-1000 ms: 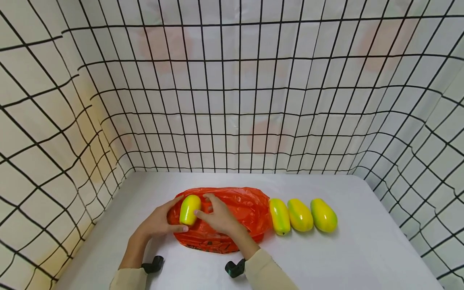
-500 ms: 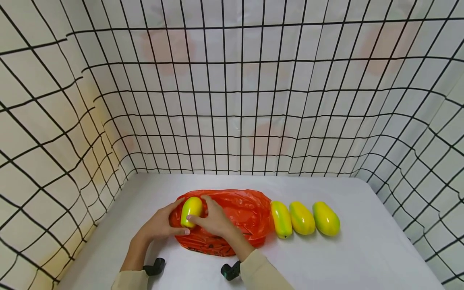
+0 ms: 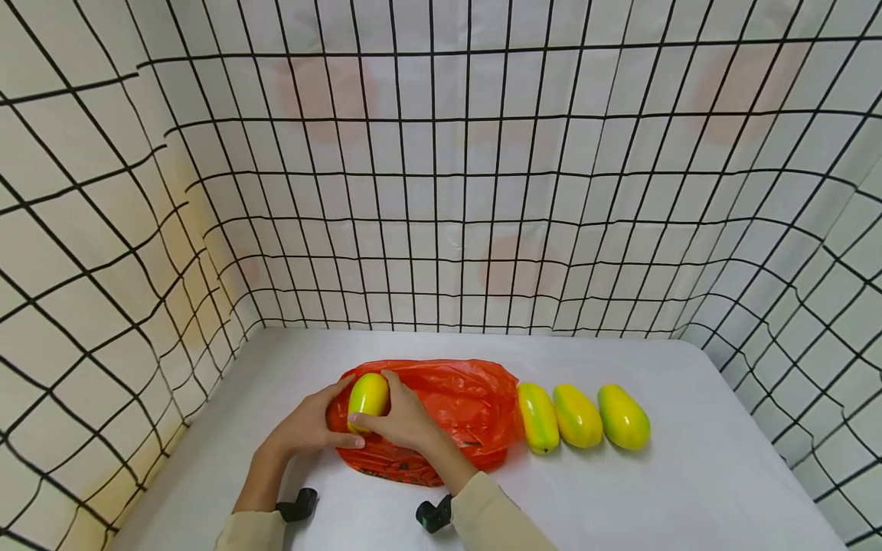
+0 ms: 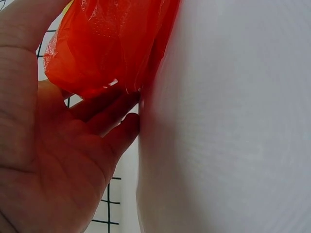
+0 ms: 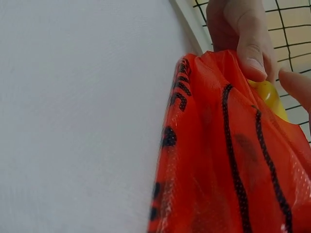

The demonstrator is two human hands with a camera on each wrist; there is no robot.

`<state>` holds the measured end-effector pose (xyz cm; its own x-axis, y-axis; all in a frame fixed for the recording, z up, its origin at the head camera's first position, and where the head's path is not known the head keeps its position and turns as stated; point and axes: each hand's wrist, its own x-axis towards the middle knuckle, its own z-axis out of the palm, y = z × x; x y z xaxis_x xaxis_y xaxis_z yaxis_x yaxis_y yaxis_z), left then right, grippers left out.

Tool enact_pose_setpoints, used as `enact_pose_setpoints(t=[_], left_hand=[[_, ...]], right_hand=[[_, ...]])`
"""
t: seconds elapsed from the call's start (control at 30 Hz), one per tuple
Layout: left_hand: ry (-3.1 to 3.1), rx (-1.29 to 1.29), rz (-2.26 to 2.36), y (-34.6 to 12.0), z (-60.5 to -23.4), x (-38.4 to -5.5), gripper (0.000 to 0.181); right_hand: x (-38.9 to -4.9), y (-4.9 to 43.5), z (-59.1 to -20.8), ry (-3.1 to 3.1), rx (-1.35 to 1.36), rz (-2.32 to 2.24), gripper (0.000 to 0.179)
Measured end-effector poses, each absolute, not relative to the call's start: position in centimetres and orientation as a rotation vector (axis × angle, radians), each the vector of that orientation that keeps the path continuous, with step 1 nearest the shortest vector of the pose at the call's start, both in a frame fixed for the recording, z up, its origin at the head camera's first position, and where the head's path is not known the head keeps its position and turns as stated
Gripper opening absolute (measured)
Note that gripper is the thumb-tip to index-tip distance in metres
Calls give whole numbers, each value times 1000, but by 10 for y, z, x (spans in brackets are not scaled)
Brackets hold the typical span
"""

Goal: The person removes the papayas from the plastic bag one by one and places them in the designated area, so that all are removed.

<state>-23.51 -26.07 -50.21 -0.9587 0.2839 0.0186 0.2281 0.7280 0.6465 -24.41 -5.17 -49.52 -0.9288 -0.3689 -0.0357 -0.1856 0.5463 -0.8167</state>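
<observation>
A red plastic bag point(image 3: 455, 405) lies on the white table, its mouth toward the left. My left hand point(image 3: 310, 421) grips the bag's left end, thumb at the near edge and fingers round the far side. In the left wrist view, the left hand's palm point(image 4: 68, 155) stands a little apart from the bag point(image 4: 107, 48). A glossy yellow-green mango point(image 3: 368, 394) is at the bag's mouth, pinched between the thumb and fingers of my right hand point(image 3: 406, 417). The right wrist view shows part of this mango point(image 5: 270, 97) behind the bag's edge; much of it is hidden there.
Three more yellow-green mangoes stand in a row right of the bag: a slim one point(image 3: 537, 417) against it, a middle one point(image 3: 577, 415) and an outer one point(image 3: 624, 417). Black wire mesh point(image 3: 468, 222) closes in the back and sides of the table point(image 3: 689, 474).
My right thumb and fingers have closed in on the mango and now hold it. The left hand stays at the bag's end. The whole head view has shifted slightly.
</observation>
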Motion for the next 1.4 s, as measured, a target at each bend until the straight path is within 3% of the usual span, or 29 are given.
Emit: enact_pose_setpoints(t=[0.53, 1.4], left_hand=[[2813, 436, 1075, -257, -501, -239, 110], [2816, 346, 1076, -259, -505, -236, 111]], right_hand=[[-248, -42, -494, 2573, -511, -1366, 88], [-238, -6, -478, 2566, -503, -1471, 89]])
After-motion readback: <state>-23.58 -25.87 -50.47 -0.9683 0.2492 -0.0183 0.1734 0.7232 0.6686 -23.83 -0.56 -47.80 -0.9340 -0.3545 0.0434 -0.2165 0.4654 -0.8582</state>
